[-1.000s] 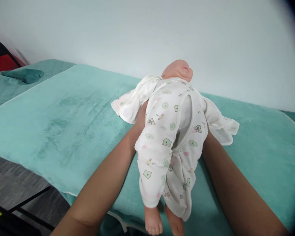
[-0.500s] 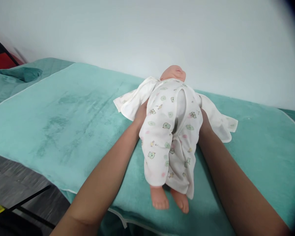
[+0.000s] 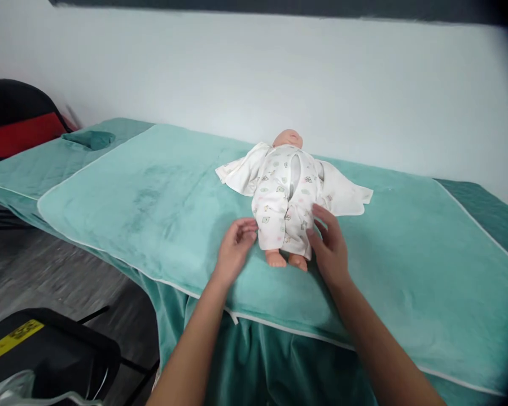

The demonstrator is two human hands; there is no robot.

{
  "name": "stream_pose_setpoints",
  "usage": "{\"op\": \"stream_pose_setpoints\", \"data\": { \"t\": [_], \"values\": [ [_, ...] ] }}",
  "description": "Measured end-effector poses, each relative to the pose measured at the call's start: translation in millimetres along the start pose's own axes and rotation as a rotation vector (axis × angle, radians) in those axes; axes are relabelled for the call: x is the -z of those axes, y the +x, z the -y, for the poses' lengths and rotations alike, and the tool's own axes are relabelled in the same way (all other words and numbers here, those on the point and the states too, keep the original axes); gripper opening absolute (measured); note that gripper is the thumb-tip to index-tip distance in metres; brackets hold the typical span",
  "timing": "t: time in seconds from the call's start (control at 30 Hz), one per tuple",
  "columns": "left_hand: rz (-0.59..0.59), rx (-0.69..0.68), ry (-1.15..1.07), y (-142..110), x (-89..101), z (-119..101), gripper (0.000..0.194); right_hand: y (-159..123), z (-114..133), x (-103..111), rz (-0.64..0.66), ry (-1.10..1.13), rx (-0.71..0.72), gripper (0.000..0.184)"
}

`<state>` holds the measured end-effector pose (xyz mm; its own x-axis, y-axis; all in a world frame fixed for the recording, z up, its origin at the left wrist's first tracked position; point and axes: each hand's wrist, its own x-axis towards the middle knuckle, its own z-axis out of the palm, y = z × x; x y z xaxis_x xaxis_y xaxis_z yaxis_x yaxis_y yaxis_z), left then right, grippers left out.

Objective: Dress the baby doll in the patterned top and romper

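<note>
A baby doll [image 3: 288, 138] lies on its back on a green padded mat [image 3: 169, 169], its head toward the wall and its bare feet toward me. It has on white baby clothes [image 3: 275, 189] with small animal prints, the sleeves spread to both sides and a gap down the front. My left hand [image 3: 236, 247] is beside the lower leg on the left, fingers loosely curved and the fingertips at the cloth's edge. On the other side my right hand [image 3: 331, 248], thumb and fingers apart, reaches the trouser leg's edge. Neither hand grips anything.
A white wall [image 3: 254, 73] runs behind the mat. A black chair with a red panel [image 3: 23, 135] stands at the far left, near a crumpled green cloth [image 3: 88, 139]. At lower left is a black seat [image 3: 51, 355] with a yellow label. Green fabric [image 3: 275, 361] hangs at the front edge.
Both hands have come out from the doll's sides and drawn back toward me, down to its lower legs. My view has pulled back, showing more of the mat and chairs.
</note>
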<state>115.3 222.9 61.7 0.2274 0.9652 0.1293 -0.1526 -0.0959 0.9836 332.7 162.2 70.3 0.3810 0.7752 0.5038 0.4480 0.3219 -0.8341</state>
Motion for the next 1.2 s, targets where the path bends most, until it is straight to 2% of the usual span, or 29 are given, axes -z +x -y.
{"op": "stream_pose_setpoints", "data": {
  "t": [0.1,0.2,0.3,0.4,0.57,0.67,0.8,0.9,0.97,1.1,1.2],
  "values": [
    [0.101,-0.075,0.168,-44,2.7,-1,0.047,-46,16,-2,0.075,-0.169,0.189,0.037],
    [0.112,-0.185,0.351,-62,-6.4,-1,0.066,-67,22,-13,0.143,-0.25,0.286,0.042],
    [0.076,-0.231,0.554,-62,-17.5,3,0.066,-68,25,-23,0.162,-0.386,0.333,0.044],
    [0.047,-0.266,0.695,-59,-22.2,6,0.053,-59,30,-27,0.153,-0.538,0.308,0.043],
    [0.058,-0.256,0.586,-58,-17.4,3,0.038,-40,43,-31,0.182,-0.756,0.256,0.021],
    [0.05,-0.228,0.466,-58,-13.1,2,0.036,-36,53,-34,0.179,-0.742,0.278,0.014],
    [0.017,-0.185,0.258,-59,-8.0,7,0.036,-43,70,-34,0.178,-0.589,0.324,0.008],
    [0.007,-0.165,0.237,-62,-5.3,11,0.035,-51,75,-26,0.239,-0.477,0.344,0.008],
    [-0.001,-0.158,0.256,-63,-4.5,11,0.036,-56,69,-15,0.232,-0.392,0.323,0.011],
    [-0.041,-0.195,0.333,-63,-8.1,5,0.042,-64,43,9,0.046,-0.312,0.164,0.027],
    [-0.055,-0.253,0.424,-62,-16.1,-1,0.047,-65,24,15,0.074,-0.39,0.027,0.03]
  ]
}}
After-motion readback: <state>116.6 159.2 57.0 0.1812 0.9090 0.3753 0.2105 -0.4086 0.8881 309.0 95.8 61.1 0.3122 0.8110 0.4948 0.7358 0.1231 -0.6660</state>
